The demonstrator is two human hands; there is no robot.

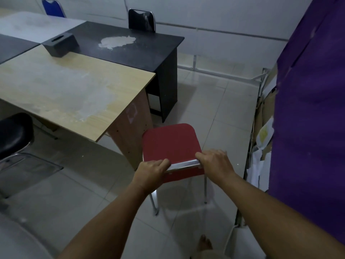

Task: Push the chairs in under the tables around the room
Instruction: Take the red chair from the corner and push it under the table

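A red chair with a chrome frame stands on the tiled floor beside the right end panel of the light wooden table. My left hand grips the left end of the chair's chrome top rail. My right hand grips the rail's right end. The seat points away from me, its left edge close to the table's side panel. A black chair sits at the wooden table's near side on the left.
A black table joins the wooden one at the back, with a black chair behind it and a blue chair further left. A dark tissue box lies on the tables. A purple panel and stacked cardboard stand at the right.
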